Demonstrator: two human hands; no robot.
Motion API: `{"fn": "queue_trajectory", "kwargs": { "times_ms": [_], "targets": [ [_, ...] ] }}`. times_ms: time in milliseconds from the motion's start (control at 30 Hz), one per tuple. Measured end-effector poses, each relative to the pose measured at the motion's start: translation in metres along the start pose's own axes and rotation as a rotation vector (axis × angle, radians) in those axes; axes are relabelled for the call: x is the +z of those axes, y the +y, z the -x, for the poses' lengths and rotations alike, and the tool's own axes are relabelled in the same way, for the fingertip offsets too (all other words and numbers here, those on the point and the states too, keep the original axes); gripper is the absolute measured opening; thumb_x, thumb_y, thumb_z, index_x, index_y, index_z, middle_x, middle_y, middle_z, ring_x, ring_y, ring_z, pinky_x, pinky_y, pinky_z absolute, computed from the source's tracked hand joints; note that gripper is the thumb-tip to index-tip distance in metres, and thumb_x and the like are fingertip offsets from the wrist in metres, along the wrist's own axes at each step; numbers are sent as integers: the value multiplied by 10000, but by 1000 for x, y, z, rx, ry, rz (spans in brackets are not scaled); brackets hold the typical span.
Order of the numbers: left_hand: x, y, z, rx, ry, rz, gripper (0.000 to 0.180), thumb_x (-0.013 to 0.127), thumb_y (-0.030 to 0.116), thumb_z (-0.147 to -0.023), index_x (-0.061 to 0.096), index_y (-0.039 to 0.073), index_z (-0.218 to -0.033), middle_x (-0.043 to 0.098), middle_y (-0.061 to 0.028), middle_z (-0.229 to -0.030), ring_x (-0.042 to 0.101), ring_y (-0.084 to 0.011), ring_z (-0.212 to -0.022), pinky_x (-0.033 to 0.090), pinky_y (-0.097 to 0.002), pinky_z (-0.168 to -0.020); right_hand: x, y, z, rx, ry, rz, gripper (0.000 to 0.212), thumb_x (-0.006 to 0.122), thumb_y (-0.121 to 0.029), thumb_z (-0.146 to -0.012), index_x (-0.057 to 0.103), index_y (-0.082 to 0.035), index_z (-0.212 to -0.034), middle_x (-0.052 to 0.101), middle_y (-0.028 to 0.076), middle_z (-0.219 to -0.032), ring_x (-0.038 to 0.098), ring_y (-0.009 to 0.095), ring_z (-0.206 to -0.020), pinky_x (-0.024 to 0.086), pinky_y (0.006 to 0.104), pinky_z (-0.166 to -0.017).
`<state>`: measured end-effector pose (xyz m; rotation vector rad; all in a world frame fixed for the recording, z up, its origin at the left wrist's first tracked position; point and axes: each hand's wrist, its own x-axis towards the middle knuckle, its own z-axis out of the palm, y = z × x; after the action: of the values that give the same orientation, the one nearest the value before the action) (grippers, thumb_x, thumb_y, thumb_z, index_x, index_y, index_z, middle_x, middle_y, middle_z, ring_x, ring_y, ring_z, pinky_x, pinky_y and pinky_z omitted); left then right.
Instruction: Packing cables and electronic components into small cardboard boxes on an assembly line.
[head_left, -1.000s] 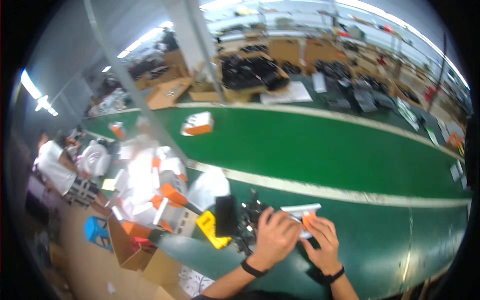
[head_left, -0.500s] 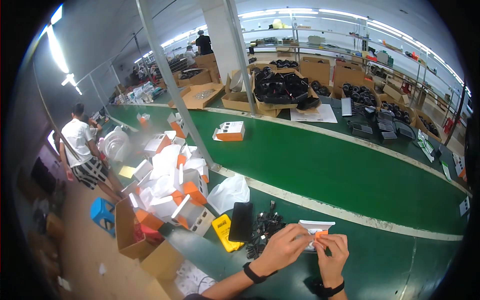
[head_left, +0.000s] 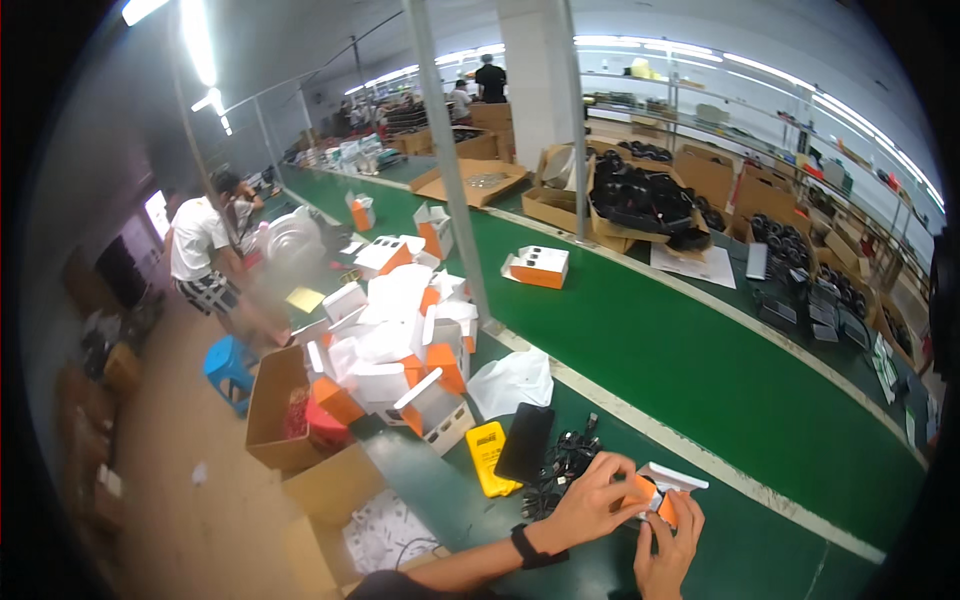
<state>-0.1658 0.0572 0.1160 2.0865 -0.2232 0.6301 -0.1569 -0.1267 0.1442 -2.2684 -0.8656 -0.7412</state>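
A small white-and-orange box is at the lower right with its white lid raised. Its orange flaps lie on either side of the opening, and something dark shows between them, too small to name. From the left, my left hand pinches the orange flap on its side. My right hand has its fingers closed at the box's right side, by the other orange flap. A tangle of black cables lies just left of my left hand. Beyond it are a black phone and a yellow device.
A pile of open white-and-orange boxes covers the bench at left, beside a white plastic bag. One box stands on the green conveyor belt. Cartons stand below at left, near a blue stool. A metal post rises from the bench.
The view has swung left, so the scene sits further right. The orange flaps have spread apart, showing a dark thing between them. Both hands stay at the box.
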Motion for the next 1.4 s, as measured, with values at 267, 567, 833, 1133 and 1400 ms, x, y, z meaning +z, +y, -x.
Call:
{"fn": "queue_trajectory", "kwargs": {
  "times_ms": [267,567,833,1133,1400],
  "targets": [
    [-16,-34,-12,376,-314,103,552,817,220,-891,673,121,-1415,644,-95,-1465,541,-373,-1417,474,-475,-1165,1,23,35,18,33,-148,234,704,44,-954,743,2,-1181,714,216,-1290,692,434,-1192,570,479,-1003],
    [-13,-26,-3,426,-209,-25,412,762,285,-943,724,114,-1315,650,-98,-1457,575,-379,-1375,531,-475,-1084,-5,14,18,126,129,-191,277,766,4,-917,742,-5,-1193,686,213,-1314,663,394,-1212,542,457,-1029],
    [-13,-22,-9,447,-158,-42,318,770,230,-925,767,83,-1207,731,-97,-1320,656,-349,-1280,595,-433,-972,-6,18,12,60,6,-134,235,737,-1,-943,781,-16,-1173,723,194,-1248,692,376,-1110,563,435,-963],
    [-24,-20,-6,408,-237,-6,334,748,230,-963,751,85,-1264,696,-79,-1402,602,-341,-1376,586,-425,-1036,-19,14,8,156,-127,-164,244,753,14,-921,797,-29,-1157,716,189,-1217,692,369,-1093,576,419,-924],
    [-32,-24,-14,385,-280,-28,415,772,175,-933,730,123,-1342,672,-44,-1452,601,-309,-1380,566,-397,-1073,-7,38,-6,5,-63,-106,374,893,-43,-706,839,-105,-1071,742,103,-1120,665,305,-890,572,370,-709]
  ]
}}
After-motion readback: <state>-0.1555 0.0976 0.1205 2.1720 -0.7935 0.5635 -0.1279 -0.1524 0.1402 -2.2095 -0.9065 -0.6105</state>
